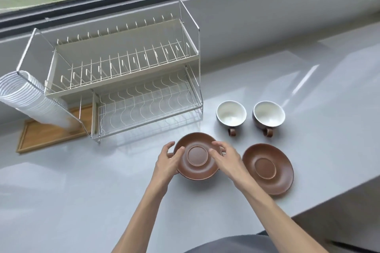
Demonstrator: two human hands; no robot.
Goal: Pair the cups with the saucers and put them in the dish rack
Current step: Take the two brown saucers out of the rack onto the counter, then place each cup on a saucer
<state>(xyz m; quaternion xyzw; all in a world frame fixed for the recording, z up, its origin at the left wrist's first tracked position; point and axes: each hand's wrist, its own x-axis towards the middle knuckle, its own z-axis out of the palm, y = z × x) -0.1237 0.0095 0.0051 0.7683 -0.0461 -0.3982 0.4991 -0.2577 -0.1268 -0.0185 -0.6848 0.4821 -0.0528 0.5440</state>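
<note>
A brown saucer [197, 156] is held a little above the grey counter, in front of the dish rack [123, 80]. My left hand [167, 162] grips its left rim and my right hand [224, 156] grips its right rim. A second brown saucer [267, 167] lies flat on the counter to the right. Behind the saucers stand two upright cups with white insides and brown handles: the left cup [231, 116] and the right cup [269, 117]. The two-tier wire rack holds no dishes.
A stack of white disposable cups [30, 98] leans on its side against the rack's left end, over a wooden tray [51, 135]. A window ledge runs behind the rack. The counter's edge drops off at the lower right [329, 201].
</note>
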